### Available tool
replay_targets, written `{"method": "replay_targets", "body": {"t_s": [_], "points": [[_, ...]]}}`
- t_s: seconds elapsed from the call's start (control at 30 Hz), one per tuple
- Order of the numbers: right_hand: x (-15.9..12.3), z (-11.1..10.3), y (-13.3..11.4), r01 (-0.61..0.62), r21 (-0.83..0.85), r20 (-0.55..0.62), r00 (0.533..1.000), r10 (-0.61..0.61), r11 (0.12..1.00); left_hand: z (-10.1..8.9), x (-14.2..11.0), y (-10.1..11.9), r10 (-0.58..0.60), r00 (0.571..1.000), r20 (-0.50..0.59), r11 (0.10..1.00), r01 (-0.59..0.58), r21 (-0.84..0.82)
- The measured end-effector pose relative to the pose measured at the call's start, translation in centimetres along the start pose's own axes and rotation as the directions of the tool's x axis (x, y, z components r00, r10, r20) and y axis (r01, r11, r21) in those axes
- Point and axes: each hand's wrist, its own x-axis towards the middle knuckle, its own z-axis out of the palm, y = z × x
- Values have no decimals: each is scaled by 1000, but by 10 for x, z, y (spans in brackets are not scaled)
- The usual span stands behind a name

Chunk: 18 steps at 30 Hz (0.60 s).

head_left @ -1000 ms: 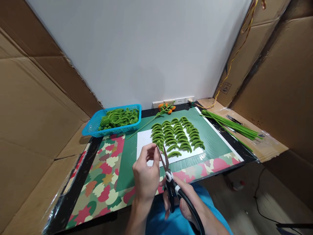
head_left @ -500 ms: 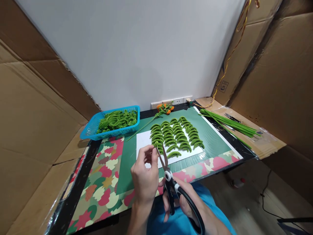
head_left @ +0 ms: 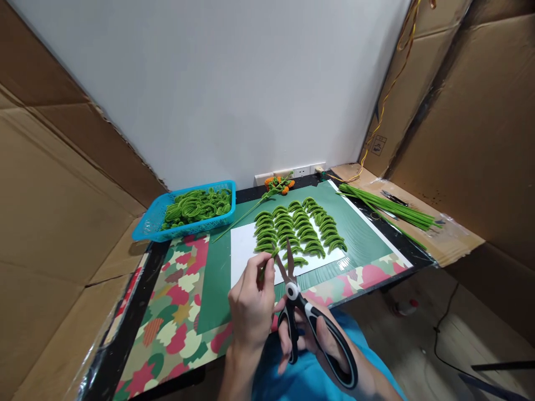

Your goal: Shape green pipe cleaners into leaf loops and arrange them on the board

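Between thumb and fingers, my left hand (head_left: pixel 253 295) pinches a small green fuzzy pipe-cleaner piece (head_left: pixel 274 253), its lower part hidden in the palm. My right hand (head_left: pixel 321 334) has its fingers through the handles of black-and-white scissors (head_left: pixel 292 291). The scissor blades are apart and point away from me, close to the right of the pinched piece. Beyond both hands, curved green pipe-cleaner pieces (head_left: pixel 285 225) lie in rows on a white sheet (head_left: pixel 241 245).
A blue basket (head_left: pixel 144 225) of green pipe-cleaner pieces stands at the back left. An orange-flowered stem (head_left: pixel 267 195) lies near the wall sockets (head_left: pixel 301 172). Green stems (head_left: pixel 388 207) and small snips (head_left: pixel 394 198) lie at the right. Cardboard walls (head_left: pixel 472 128) flank the table.
My left hand has shifted slightly right and the pinched piece has turned in its fingers. The scissors have moved a little right, blades still apart. The whole view has shifted slightly.
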Motion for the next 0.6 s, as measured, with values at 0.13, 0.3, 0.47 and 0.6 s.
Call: {"method": "replay_targets", "body": {"t_s": [0.13,0.3,0.47,0.6], "points": [[2,0,4,-31,78,11,999,30,996,-2,-5,-2,37,997,69,999,-36,-19],[13,-4,17,4,164,-13,1000,-2,986,-5,-11,-5,95,985,143,994,-86,-71],[18,-2,13,0,200,-33,999,7,980,-9,-10,-7,210,951,228,976,-189,-110],[17,-1,9,4,242,-5,1000,-3,970,-11,-7,-8,247,940,236,968,-226,-111]]}}
